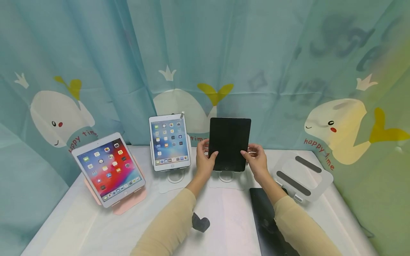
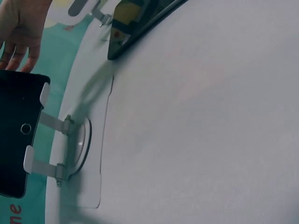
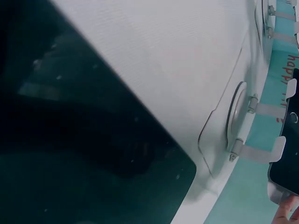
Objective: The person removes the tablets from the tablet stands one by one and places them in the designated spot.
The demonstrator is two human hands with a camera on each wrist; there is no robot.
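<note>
Pinching black tablet [image 1: 229,140] at both side edges with left grip [image 1: 204,161] and right grip [image 1: 258,161]; standing on hooks [image 2: 29,159] of pale stand [image 2: 45,168], with long axis upright, midway between, equally near each.

Perhaps a curtained booth; whale-print curtains [image 1: 272,53] line the table [image 1: 230,213].

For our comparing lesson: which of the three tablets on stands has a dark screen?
The black tablet, rightmost of them; the middle tablet and left tablet are white and lit.
</note>
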